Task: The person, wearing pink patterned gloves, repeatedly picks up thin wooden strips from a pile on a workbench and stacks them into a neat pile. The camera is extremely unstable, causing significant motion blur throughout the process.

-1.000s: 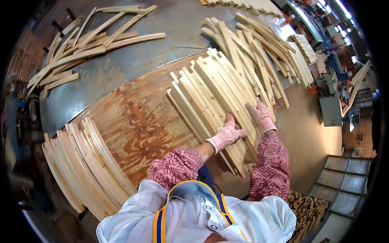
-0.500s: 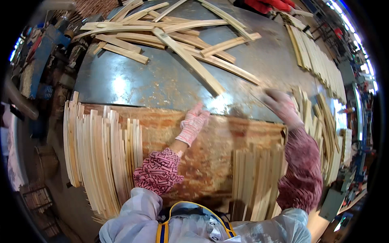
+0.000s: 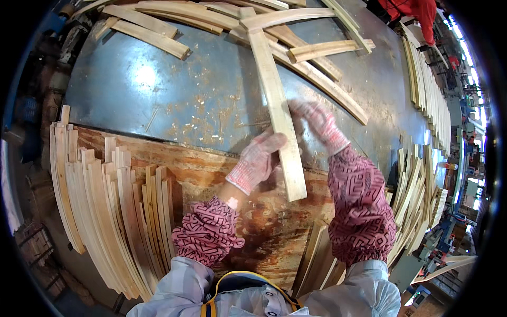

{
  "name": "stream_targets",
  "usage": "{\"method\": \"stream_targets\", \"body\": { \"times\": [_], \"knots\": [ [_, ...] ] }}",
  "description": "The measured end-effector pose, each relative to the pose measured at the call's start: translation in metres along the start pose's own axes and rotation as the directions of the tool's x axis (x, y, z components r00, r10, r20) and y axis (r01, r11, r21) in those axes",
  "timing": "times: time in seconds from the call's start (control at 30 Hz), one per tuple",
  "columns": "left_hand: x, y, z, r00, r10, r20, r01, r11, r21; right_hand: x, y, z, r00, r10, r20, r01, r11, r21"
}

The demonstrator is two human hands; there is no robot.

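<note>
Two gloved hands (image 3: 255,159), one slat (image 3: 275,105)

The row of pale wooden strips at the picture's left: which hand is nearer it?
Left. The pink-gloved left hand is right of the row, at the left edge of a long pale wooden board; the pink-gloved right hand is farther right, across the board.

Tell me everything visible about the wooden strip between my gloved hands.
The pale wooden strip is long and narrow, its near end cut square. It slants, far end among the loose strips on the grey tabletop, near end over the brown plywood. Your left hand overlaps its left edge; your right hand is at its right edge. Blur leaves their grip unclear.
</note>
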State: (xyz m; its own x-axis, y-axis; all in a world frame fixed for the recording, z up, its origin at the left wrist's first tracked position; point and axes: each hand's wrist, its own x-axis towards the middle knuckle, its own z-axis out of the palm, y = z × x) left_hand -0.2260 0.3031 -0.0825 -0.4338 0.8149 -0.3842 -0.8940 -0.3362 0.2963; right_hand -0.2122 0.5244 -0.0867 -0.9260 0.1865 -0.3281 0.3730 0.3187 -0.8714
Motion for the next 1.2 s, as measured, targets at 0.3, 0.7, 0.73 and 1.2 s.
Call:
{"method": "stream_targets", "body": {
  "times": [0.3, 0.7, 0.73, 1.2],
  "knots": [
    [-0.106, -0.027, -0.018, 0.969, 0.175, -0.176, -0.138, 0.969, 0.207, -0.010, -0.008, -0.067, 0.953, 0.140, -0.268, -0.284, 0.719, -0.635],
    [-0.182, -0.028, -0.014, 0.853, 0.439, -0.284, -0.158, 0.734, 0.661, -0.129, -0.050, 0.166, 0.938, 0.031, 0.346, 0.098, 0.932, -0.349],
    [-0.196, -0.032, -0.024, 0.819, 0.504, -0.274, -0.182, 0.682, 0.708, -0.127, -0.084, 0.163, 0.913, -0.030, 0.407, 0.242, 0.843, -0.481],
    [-0.276, -0.093, -0.072, 0.705, 0.708, -0.044, 0.327, -0.270, 0.906, 0.118, -0.143, 0.121, 0.983, 0.014, -0.181, -0.153, 0.599, -0.786]
  ]
}}
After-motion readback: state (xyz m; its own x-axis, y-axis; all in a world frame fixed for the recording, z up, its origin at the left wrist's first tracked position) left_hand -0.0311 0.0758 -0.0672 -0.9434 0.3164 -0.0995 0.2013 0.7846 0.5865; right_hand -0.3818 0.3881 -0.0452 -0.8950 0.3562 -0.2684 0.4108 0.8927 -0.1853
